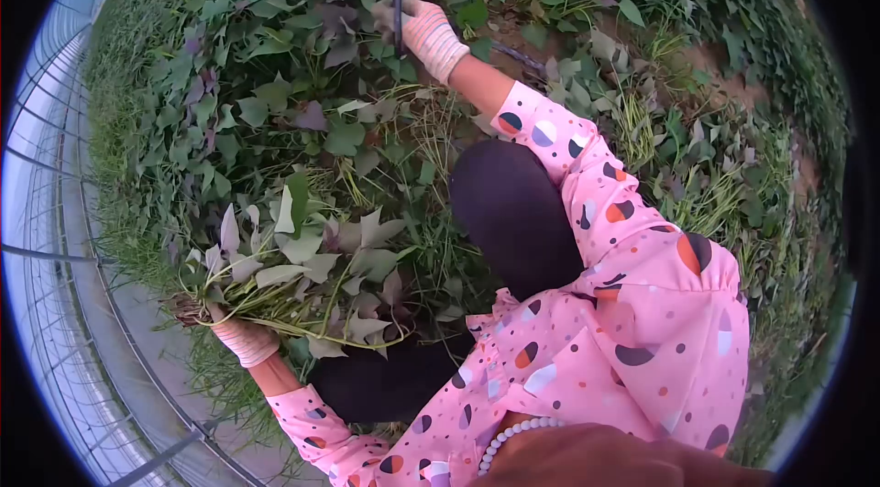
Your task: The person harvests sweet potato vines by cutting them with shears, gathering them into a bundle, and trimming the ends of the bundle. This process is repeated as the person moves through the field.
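Observation:
My left hand (246, 337), in a pale knitted glove, grips a bunch of cut leafy vines (298, 272) at its stem end, low on the left. The bunch spreads rightward over my dark-trousered leg, and its leaves hide most of the fingers. Farther ahead, my right hand (431, 36), in a striped white and pink glove, reaches into the growing vines (321, 65). Its fingers are curled at a narrow dark tool (397, 15), seen nearly edge-on. Leaves cover part of the fingertips, and the tool's exact kind cannot be made out.
Heart-shaped green and purplish leaves cover the bed ahead. Flattened stems (720, 194) and bare soil (724, 75) lie to the right. A greenhouse wall with curved metal bars (55, 258) runs along the left, beside grass and a grey ground strip (151, 331).

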Demonstrator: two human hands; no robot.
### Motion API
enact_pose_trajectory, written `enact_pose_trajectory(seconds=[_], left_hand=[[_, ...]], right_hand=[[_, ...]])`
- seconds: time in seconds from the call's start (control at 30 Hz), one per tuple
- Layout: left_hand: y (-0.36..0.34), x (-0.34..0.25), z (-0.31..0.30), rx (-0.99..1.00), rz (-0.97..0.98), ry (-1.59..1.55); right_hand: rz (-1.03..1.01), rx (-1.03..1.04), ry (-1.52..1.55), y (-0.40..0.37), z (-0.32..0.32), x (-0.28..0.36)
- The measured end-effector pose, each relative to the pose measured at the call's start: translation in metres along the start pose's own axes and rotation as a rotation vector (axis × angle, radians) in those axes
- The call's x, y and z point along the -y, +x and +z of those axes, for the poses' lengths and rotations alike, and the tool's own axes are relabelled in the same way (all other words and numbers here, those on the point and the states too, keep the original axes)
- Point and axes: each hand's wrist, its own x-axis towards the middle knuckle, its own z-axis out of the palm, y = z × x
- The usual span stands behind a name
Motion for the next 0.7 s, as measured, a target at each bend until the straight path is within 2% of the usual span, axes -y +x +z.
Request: enact_pose_trajectory(seconds=[0.1, 0.17, 0.23, 0.3, 0.33, 0.47, 0.57, 0.63, 0.7], left_hand=[[0.019, 0.014, -0.026, -0.080, 0.102, 0.169], [0.019, 0.018, -0.034, -0.060, 0.104, 0.261], [0.029, 0.026, -0.033, -0.044, 0.081, 0.342], [0.046, 0.035, -0.034, -0.030, 0.031, 0.348], [0.051, 0.040, -0.032, -0.039, -0.023, 0.314], [0.072, 0.052, -0.021, 0.020, -0.086, 0.348], [0.088, 0.060, -0.009, 0.056, -0.123, 0.404], [0.097, 0.062, -0.019, 0.058, -0.105, 0.455], [0.108, 0.062, -0.017, -0.017, -0.173, 0.444]], right_hand=[[0.237, -0.301, 0.015, 0.029, -0.093, -0.089], [0.281, -0.470, -0.533, 0.029, -0.160, -0.111], [0.462, -0.518, -0.703, 0.044, -0.220, -0.136], [0.551, -0.350, -1.200, 0.074, -0.277, -0.161], [0.646, -0.297, -1.261, 0.082, -0.295, -0.168], [0.811, -0.190, -1.318, 0.094, -0.313, -0.161], [0.922, -0.047, -1.487, 0.109, -0.315, -0.161], [0.958, -0.016, -1.446, 0.114, -0.323, -0.161], [0.954, -0.013, -1.461, 0.119, -0.323, -0.157]])
